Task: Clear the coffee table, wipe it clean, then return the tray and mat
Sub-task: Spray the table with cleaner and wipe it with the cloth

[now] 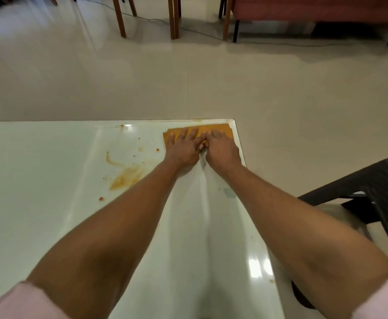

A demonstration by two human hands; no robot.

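Note:
An orange cloth (221,129) lies flat at the far right corner of the white glossy coffee table (39,180). My left hand (183,148) and my right hand (221,149) press side by side on the cloth, palms down with fingers spread. An orange-brown smear (126,176) stains the table left of my left forearm, with small orange specks around it. No tray or mat is in view.
A dark plastic stool (372,194) stands right of the table. Beyond the table lies shiny tiled floor (188,77). Wooden chair legs (173,17), a cable and a reddish sofa (315,8) are at the back.

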